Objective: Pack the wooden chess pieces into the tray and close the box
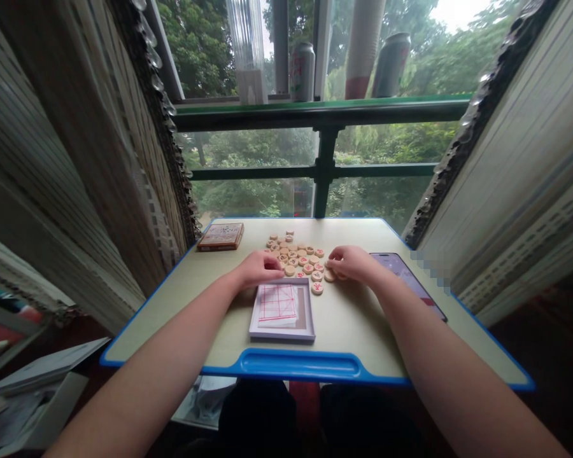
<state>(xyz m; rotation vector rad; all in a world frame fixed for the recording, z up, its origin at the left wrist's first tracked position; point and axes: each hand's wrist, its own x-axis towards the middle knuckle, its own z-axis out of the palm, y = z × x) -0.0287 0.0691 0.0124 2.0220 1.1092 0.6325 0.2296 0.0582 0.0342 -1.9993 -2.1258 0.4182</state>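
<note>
Several round wooden chess discs [300, 256] with red and dark characters lie scattered on a small beige table with a blue rim [296, 367]. My left hand [261, 268] rests knuckles-up at the left edge of the pile, fingers curled over some discs. My right hand [351, 262] lies at the pile's right edge, fingers bent and pinching a disc [330, 275]. Just in front of the hands sits a shallow white box [282, 310] holding a folded paper board with red grid lines.
A brown wooden box lid [220, 236] lies at the table's back left. A phone [407, 277] lies under my right forearm. Behind the table is a green window rail [323, 113] carrying cans [302, 71] and a cup. Woven blinds flank both sides.
</note>
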